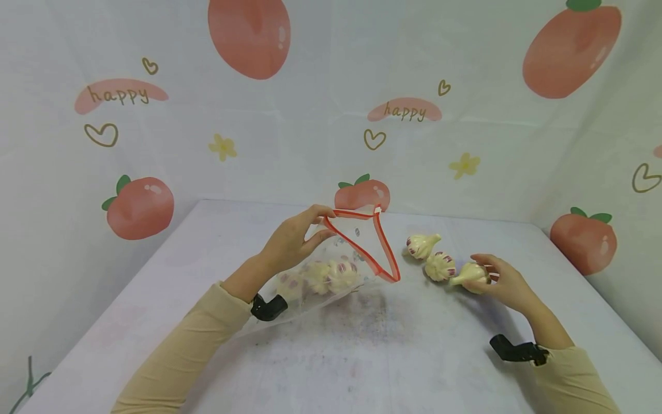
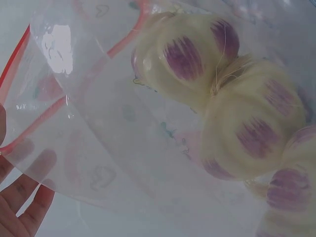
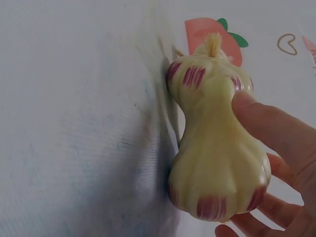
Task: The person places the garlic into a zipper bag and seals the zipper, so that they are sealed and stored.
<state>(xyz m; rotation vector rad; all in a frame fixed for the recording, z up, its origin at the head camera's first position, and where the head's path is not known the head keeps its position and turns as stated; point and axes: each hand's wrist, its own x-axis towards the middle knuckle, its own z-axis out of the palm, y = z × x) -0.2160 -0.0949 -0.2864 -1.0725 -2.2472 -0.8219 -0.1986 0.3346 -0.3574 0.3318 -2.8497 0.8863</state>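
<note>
In the head view my left hand (image 1: 292, 241) pinches the rim of a clear zip bag (image 1: 387, 248) with a red zip edge, its mouth spread and facing right. Several garlic bulbs (image 2: 242, 123) with purple patches lie inside, seen through the plastic. On the right, my right hand (image 1: 509, 287) has its thumb and fingers around a garlic bulb (image 1: 472, 276) at the table. Two more garlic bulbs, one (image 1: 440, 266) next to the held one and another (image 1: 421, 246) farther back, sit between that hand and the bag.
A white table (image 1: 331, 368) with greyish smudges carries everything. Behind it hangs a white cloth backdrop (image 1: 310, 132) printed with red fruit, hearts and "happy". Black wrist mounts (image 1: 517, 349) sit at both cuffs.
</note>
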